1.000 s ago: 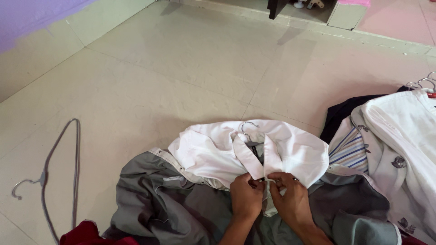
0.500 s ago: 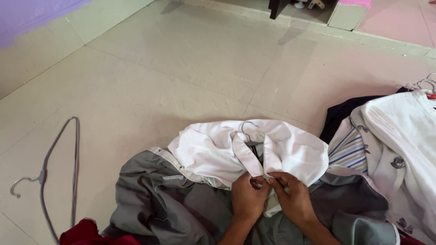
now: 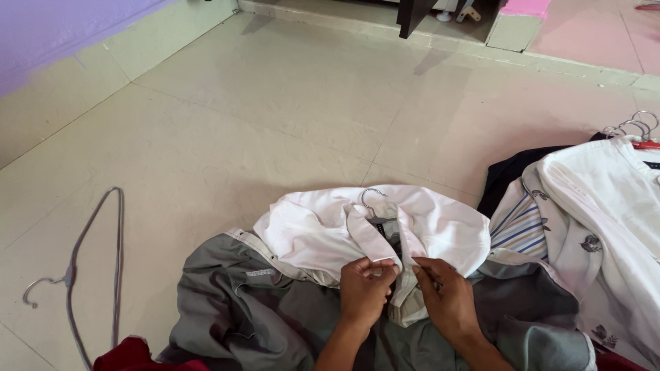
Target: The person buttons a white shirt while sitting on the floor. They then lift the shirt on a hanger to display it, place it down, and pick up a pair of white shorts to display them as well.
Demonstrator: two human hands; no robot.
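A white collared shirt lies on the floor with a wire hanger hook poking out at its collar. My left hand pinches the left front edge just below the collar. My right hand pinches the right front edge, close beside the left, at the top of the placket. The shirt rests on a crumpled grey garment that spreads under both hands.
A bare grey hanger lies on the tiled floor at left. A dark red cloth shows at the bottom edge. At right is a heap of hung clothes: white, striped, patterned and dark, with hanger hooks. A lilac wall stands at far left.
The view has tilted slightly. Both hands stay at the shirt's collar front, fingers shifting a little along the placket edges.
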